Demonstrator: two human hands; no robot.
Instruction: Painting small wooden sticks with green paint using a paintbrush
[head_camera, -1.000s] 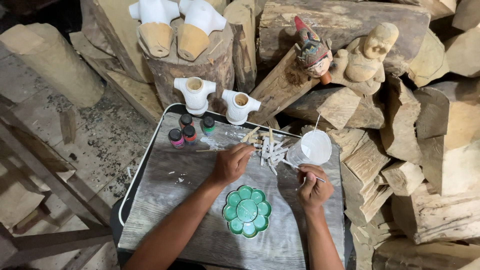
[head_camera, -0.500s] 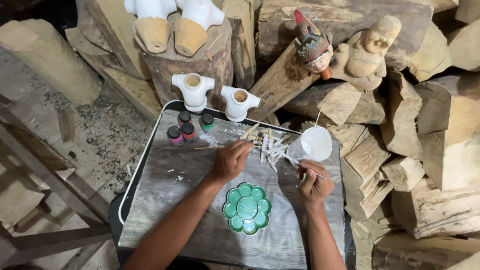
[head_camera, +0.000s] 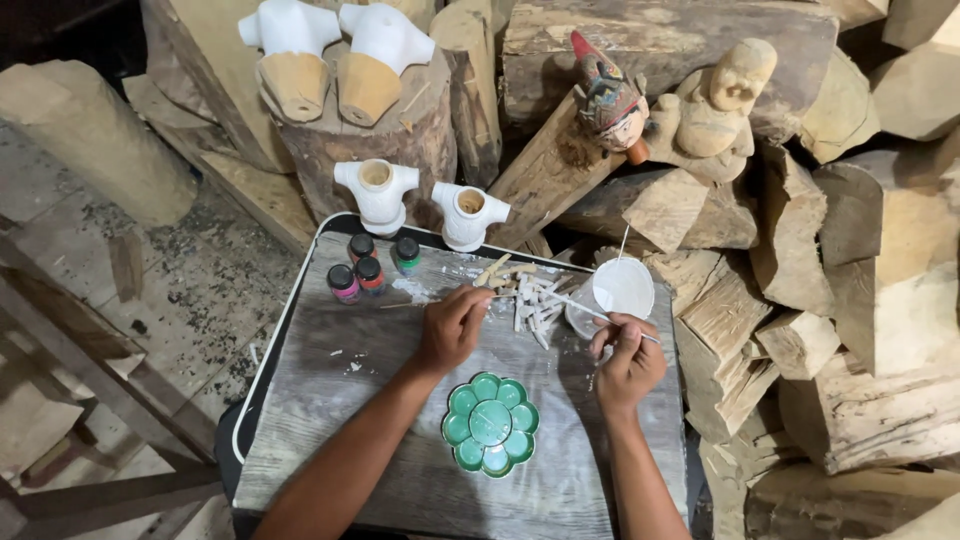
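The right hand (head_camera: 628, 360) is pinched shut on a thin brush handle (head_camera: 585, 308), which slants up and left from the fingers toward the pile of small pale wooden pieces (head_camera: 525, 295). The left hand (head_camera: 452, 325) lies just left of that pile, its fingers curled together over a slim stick (head_camera: 440, 298) that reaches out to the left; whether it truly grips the stick cannot be told. Just above the right hand stands a white round cup of paint (head_camera: 622, 288). Below and between the two hands rests a green flower-shaped palette (head_camera: 490, 423). Up and left of the left hand stand four small dark paint bottles (head_camera: 366, 264), and beyond them two white-painted wooden torso figures (head_camera: 420, 200). All of this sits on a grey weathered wooden tray with a black rim (head_camera: 330, 400), ringed by rough wood blocks (head_camera: 850, 300).
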